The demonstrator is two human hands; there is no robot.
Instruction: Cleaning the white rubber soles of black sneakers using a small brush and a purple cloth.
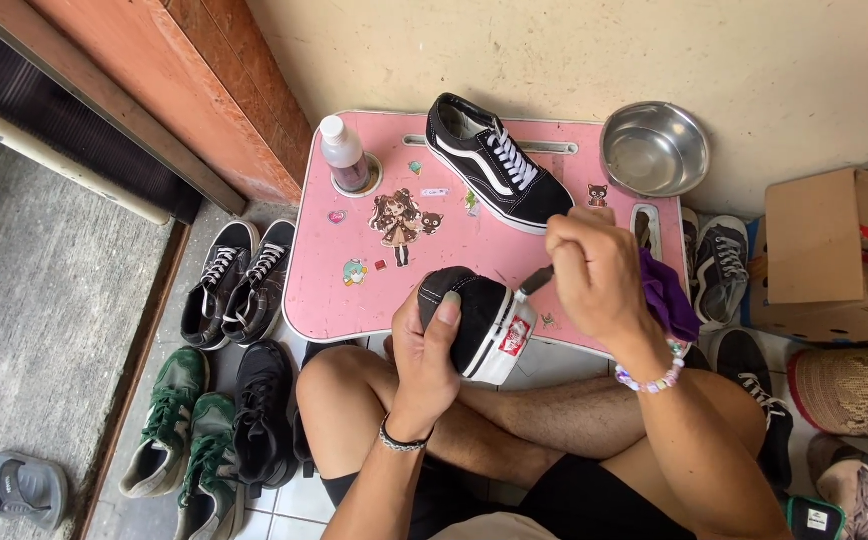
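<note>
My left hand (424, 350) grips a black sneaker (479, 320) by its heel, its white sole edge and red heel tab turned toward me. My right hand (594, 275) holds a small brush (536, 281) whose tip touches the sneaker near the heel; a purple cloth (669, 295) is tucked under the same hand. The matching black sneaker with a white stripe and white laces (499, 165) lies on the pink lap table (354, 290). I sit cross-legged on the floor behind that table.
A capped plastic bottle (344, 155) stands in the table's cup hole. A steel bowl (654, 148) sits at the back right. Black and green sneaker pairs (239, 280) (189, 430) line the floor left; more shoes (719, 265) and a cardboard box (819, 250) are right.
</note>
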